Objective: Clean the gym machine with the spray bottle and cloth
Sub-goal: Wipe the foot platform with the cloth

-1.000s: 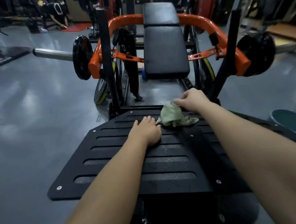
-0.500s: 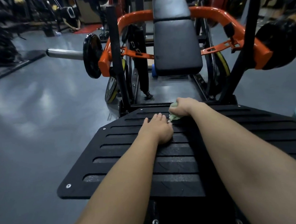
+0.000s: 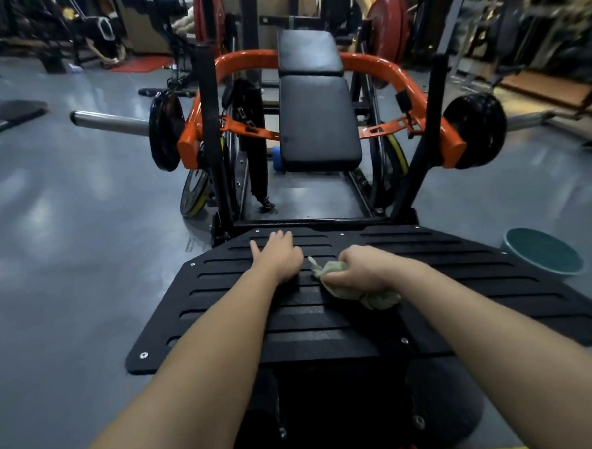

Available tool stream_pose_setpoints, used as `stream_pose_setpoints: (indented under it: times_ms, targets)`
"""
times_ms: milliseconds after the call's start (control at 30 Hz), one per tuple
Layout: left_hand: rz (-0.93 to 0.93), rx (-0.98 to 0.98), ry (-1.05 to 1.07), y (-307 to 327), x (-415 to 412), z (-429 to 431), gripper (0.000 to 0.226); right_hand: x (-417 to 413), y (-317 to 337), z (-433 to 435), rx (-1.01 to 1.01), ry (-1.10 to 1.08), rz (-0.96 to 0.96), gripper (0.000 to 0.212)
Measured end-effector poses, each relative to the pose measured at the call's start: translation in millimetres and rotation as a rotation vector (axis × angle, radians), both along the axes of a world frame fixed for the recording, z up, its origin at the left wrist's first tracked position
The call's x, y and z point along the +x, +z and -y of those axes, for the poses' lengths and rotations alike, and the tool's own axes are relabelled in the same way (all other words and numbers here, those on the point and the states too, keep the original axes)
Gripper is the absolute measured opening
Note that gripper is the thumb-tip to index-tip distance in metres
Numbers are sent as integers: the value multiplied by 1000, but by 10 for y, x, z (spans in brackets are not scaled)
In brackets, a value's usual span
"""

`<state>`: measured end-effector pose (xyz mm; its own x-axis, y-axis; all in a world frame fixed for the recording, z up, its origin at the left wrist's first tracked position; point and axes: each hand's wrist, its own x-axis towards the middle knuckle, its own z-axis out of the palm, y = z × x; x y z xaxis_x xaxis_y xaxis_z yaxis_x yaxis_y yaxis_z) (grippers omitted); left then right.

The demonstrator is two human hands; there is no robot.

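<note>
Plainly, right hand (image 3: 358, 269) grips cloth (image 3: 381, 300), fingers (image 3: 338, 279) curled.

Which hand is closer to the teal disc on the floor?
Right. The right hand, gripping the cloth, is left of the disc; the left hand rests flat farther left.

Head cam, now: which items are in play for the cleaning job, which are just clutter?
In the job: green cloth, gripped by right hand; black footplate, left hand flat on it. No spray bottle in view.
Lying about: teal disc on floor, red mat at back.
</note>
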<state>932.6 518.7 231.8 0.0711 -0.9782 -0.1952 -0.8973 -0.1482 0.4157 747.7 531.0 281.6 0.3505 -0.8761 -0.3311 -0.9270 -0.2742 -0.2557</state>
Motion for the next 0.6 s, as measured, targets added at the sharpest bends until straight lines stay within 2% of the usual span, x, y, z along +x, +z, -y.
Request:
stream_pose_setpoints:
  times_ms: [100, 267, 367, 600]
  targets:
    - [-46, 21, 107, 110, 250, -64, 47, 18, 27, -168, -22, -2, -1, 53]
    - [228, 31, 48, 11, 810, -240, 58, 114, -9, -159, -59, 10, -30, 55]
    - [201, 141, 100, -111, 945, -394, 65, 229, -77, -31, -86, 13, -37, 54]
    - [203, 166, 101, -160, 942, -400, 64, 455, -352, 485, -149, -92, 5, 41]
